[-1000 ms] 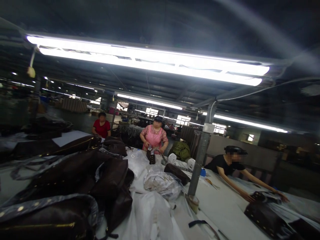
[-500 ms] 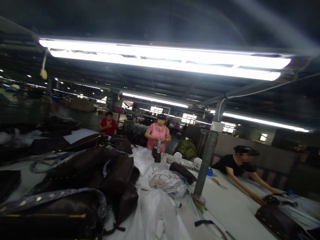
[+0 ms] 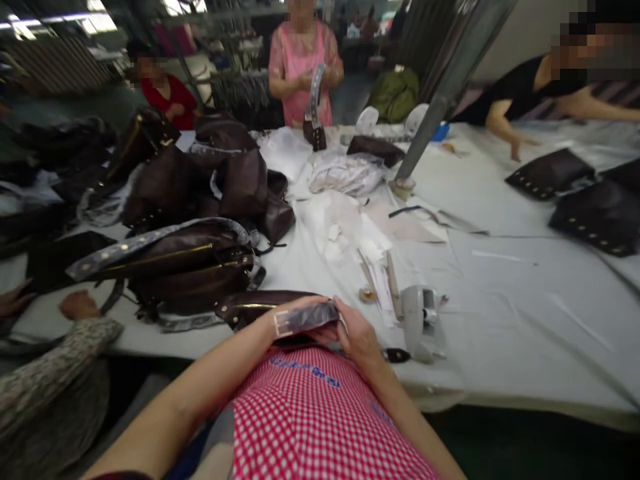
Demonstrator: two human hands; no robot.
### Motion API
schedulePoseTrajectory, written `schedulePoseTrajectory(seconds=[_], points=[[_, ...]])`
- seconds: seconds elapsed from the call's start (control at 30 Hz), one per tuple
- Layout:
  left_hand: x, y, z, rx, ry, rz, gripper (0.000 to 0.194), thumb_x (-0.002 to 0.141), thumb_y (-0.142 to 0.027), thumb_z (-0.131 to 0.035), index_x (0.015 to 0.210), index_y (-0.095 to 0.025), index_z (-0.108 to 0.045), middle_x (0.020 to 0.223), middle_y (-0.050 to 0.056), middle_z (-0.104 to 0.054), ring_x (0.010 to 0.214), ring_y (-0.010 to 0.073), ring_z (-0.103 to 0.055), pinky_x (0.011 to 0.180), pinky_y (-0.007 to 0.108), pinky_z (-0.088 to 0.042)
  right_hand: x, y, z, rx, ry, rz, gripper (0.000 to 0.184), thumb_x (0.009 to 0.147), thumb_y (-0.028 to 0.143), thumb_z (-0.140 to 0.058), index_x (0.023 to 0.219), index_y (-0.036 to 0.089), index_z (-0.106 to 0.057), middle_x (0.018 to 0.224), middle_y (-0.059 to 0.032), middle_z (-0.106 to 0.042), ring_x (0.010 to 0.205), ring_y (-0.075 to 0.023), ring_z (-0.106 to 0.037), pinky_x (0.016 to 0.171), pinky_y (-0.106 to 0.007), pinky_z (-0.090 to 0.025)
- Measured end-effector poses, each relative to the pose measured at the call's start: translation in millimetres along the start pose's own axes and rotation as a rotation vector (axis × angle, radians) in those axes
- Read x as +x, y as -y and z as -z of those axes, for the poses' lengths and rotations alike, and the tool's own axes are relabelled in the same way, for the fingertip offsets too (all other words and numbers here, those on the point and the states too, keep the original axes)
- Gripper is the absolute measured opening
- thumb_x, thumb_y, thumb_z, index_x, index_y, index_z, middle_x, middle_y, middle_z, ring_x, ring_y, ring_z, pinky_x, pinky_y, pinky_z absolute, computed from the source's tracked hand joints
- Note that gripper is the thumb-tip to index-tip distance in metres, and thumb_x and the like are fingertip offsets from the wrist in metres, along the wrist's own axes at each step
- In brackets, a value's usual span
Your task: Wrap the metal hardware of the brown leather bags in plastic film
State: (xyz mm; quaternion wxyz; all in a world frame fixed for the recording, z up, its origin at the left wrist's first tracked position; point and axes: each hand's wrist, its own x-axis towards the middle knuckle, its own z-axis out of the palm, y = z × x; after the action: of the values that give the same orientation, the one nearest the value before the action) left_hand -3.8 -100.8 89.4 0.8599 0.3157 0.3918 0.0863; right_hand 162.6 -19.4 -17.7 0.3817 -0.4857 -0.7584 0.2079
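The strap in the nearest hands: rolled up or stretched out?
Stretched out: the strap runs lengthwise across the left hand, one end at the fingers of the right hand.

A dark, flat, plastic-wrapped strap [image 3: 310, 318] hides much of the left hand [image 3: 299, 305], which itself covers part of a dark brown leather bag [image 3: 239, 308]. Blurred blue lettering [image 3: 325, 378] on the red-and-white checked apron [image 3: 300, 420] is unreadable; the left edge crops a co-worker's grey patterned sleeve [image 3: 53, 370].

my workplace: a bag workshop; one long white table [image 3: 515, 300], heaped dark bags [image 3: 245, 183], several co-workers [image 3: 306, 67] around it
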Motion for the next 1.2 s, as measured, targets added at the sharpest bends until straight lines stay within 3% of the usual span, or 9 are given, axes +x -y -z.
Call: schedulePoseTrajectory(seconds=[0.13,0.23,0.4,0.5,0.7,0.8,0.9,1.03,1.2], points=[[77,-72,90.6,-0.069,0.151,0.174,0.039,0.085,-0.041,-0.054,0.097,-0.005,-0.065,0.081,0.010,-0.072,0.076,0.0194,-0.066,0.075,0.031,-0.049,-12,-6,0,0.142,-0.028,-0.152,0.045,0.087,0.017,-0.045,0.132,0.019,-0.051,0.122,-0.0114,-0.064,0.106,-0.0241,-0.063,0.090,-0.043,-0.055],[97,-82,117.4,-0.074,0.159,0.197,0.039,0.080,-0.042,-0.058,0.095,-0.007,-0.066,0.083,0.011,-0.073,0.073,0.0201,-0.067,0.073,0.031,-0.051,-18,-7,-2,0.192,-0.025,-0.179,0.045,0.087,0.017,-0.046,0.132,0.020,-0.050,0.125,-0.0097,-0.062,0.106,-0.0227,-0.064,0.091,-0.041,-0.055],[87,-66,104.1,0.039,0.048,0.092,0.037,0.075,-0.040,-0.069,0.090,-0.006,-0.066,0.075,0.010,-0.072,0.061,0.0174,-0.066,0.067,0.030,-0.052,-23,-12,-8,0.176,-0.020,-0.100,0.047,0.091,0.017,-0.041,0.138,0.018,-0.045,0.135,-0.0103,-0.055,0.127,-0.0223,-0.050,0.108,-0.042,-0.042],[84,-64,99.2,0.057,-0.031,0.009,0.036,0.071,-0.037,-0.074,0.089,-0.006,-0.065,0.073,0.010,-0.072,0.058,0.0158,-0.066,0.063,0.027,-0.052,-23,-15,-12,0.218,-0.026,-0.140,0.049,0.092,0.019,-0.042,0.141,0.020,-0.042,0.136,-0.0099,-0.055,0.126,-0.0219,-0.051,0.106,-0.041,-0.045],[83,-62,101.2,0.005,-0.096,0.016,0.034,0.070,-0.033,-0.075,0.089,-0.008,-0.062,0.074,0.010,-0.072,0.054,0.0139,-0.065,0.052,0.022,-0.051,-26,-20,-21,0.227,-0.025,-0.189,0.061,0.089,0.025,-0.048,0.147,0.021,-0.029,0.143,-0.0123,-0.046,0.128,-0.0254,-0.049,0.097,-0.043,-0.051],[84,-59,95.6,0.027,-0.134,0.029,0.034,0.068,-0.034,-0.076,0.085,-0.007,-0.063,0.070,0.010,-0.071,0.051,0.0143,-0.064,0.048,0.022,-0.049,-30,-17,-23,0.142,-0.030,-0.153,0.075,0.085,0.026,-0.054,0.150,0.018,-0.018,0.151,-0.0146,-0.034,0.136,-0.0286,-0.038,0.105,-0.049,-0.043],[86,-55,85.1,0.064,-0.156,0.009,0.036,0.066,-0.037,-0.077,0.080,-0.007,-0.064,0.063,0.007,-0.069,0.048,0.0140,-0.061,0.050,0.024,-0.050,-33,-13,-25,0.091,-0.019,-0.054,0.071,0.083,0.018,-0.050,0.149,0.015,-0.022,0.151,-0.0142,-0.033,0.139,-0.0282,-0.032,0.112,-0.051,-0.033],[85,-50,82.7,0.067,-0.108,-0.053,0.037,0.062,-0.040,-0.080,0.075,-0.010,-0.064,0.059,0.002,-0.067,0.050,0.0131,-0.060,0.059,0.028,-0.052,-31,-15,-32,0.087,-0.048,-0.110,0.059,0.084,0.017,-0.044,0.142,0.016,-0.038,0.140,-0.0132,-0.049,0.129,-0.0285,-0.047,0.107,-0.049,-0.040],[62,-31,100.0,0.113,-0.096,-0.022,0.045,0.051,-0.041,-0.085,0.080,-0.013,-0.065,0.065,0.000,-0.069,0.055,0.0144,-0.063,0.057,0.026,-0.051,-20,-16,-33,0.014,0.021,-0.306,0.055,0.081,0.015,-0.037,0.135,0.015,-0.049,0.131,-0.0129,-0.059,0.114,-0.0290,-0.059,0.096,-0.046,-0.048]])
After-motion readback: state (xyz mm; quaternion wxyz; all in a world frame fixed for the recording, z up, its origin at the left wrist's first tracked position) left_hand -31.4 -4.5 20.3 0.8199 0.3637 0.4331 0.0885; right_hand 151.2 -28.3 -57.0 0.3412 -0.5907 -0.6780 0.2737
